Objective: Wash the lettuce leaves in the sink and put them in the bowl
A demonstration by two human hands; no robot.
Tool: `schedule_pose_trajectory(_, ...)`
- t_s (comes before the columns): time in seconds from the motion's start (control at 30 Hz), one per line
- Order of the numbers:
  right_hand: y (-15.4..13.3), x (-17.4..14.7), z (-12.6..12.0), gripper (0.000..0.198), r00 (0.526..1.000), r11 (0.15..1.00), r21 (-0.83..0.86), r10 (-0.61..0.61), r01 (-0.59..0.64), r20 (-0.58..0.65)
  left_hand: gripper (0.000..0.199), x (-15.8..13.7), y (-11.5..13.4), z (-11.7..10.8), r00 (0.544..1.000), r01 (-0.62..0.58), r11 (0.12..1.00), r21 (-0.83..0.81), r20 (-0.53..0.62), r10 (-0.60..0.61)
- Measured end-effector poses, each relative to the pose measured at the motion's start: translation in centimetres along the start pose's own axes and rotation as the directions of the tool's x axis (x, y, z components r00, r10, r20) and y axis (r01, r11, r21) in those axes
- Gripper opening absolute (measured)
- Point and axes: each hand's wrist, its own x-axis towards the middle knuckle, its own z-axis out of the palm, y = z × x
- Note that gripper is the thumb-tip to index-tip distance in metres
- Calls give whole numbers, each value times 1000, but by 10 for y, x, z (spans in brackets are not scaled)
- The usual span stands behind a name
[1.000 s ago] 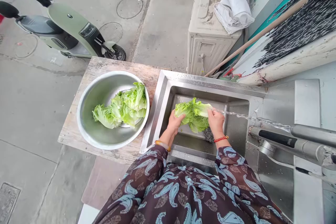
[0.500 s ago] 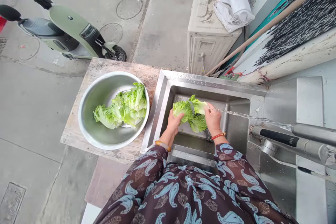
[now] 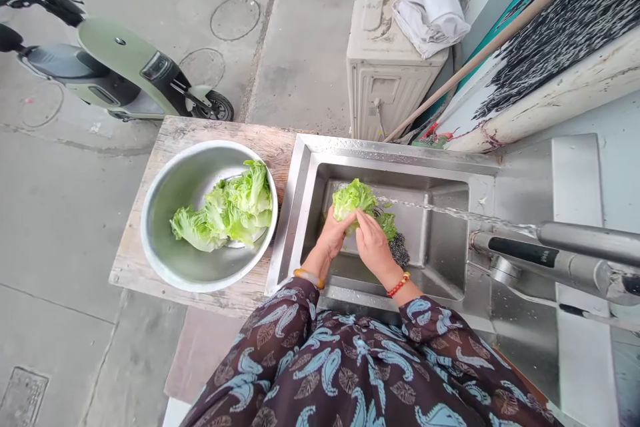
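My left hand (image 3: 332, 237) is closed round a bunch of green lettuce leaves (image 3: 354, 197) above the sink (image 3: 345, 253). My right hand (image 3: 374, 244) meets it, fingers together against the base of the same leaves; its fingertips are partly hidden. Behind the right hand, another lettuce leaf (image 3: 387, 224) lies low in the sink beside a dark, mesh-like clump (image 3: 400, 250). Water runs from the faucet (image 3: 585, 241) in a stream towards the lettuce. On the left, a metal bowl (image 3: 167, 257) holds more torn lettuce (image 3: 225, 210).
The bowl stands on a wooden board (image 3: 127, 247) against the sink's left side. Beyond are a parked green scooter (image 3: 117, 57) and a white box-shaped unit (image 3: 385, 73) with a white cloth (image 3: 433, 7) on top. A wooden pole (image 3: 480, 57) leans at the right.
My right hand has moved left from the leaf under the water to the leaves in my left hand. The leaves are now gathered into one bunch. The view has shifted slightly.
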Motion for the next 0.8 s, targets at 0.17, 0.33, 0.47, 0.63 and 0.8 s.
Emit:
schedule_pose_trajectory(0.17, 23, -2, -27, 47, 966, 881, 418, 255, -220, -29, 64, 10, -1, 10, 1000, 20, 983, 184, 18, -24)
schedule_pose_trajectory(0.33, 67, -21, -74, 52, 769, 733, 521, 606, -438, -206, 63, 22, -4, 43, 987, -126, 848, 515, 153, 53)
schedule_pose_trajectory(0.47, 101, -38, -88, 57, 698, 712, 497, 667, -495, -260, 67, 33, -5, 73, 935, -273, 816, 510, 341, 99)
schedule_pose_trajectory(0.63, 137, -40, -65, 47, 806, 801, 129, 592, -584, -29, 70, 49, 11, 79, 917, -339, 803, 491, 364, 164)
schedule_pose_trajectory(0.8, 151, -21, -21, 40, 806, 865, -310, 488, -395, 335, 63, 53, 25, 36, 978, -178, 836, 520, 0, 209)
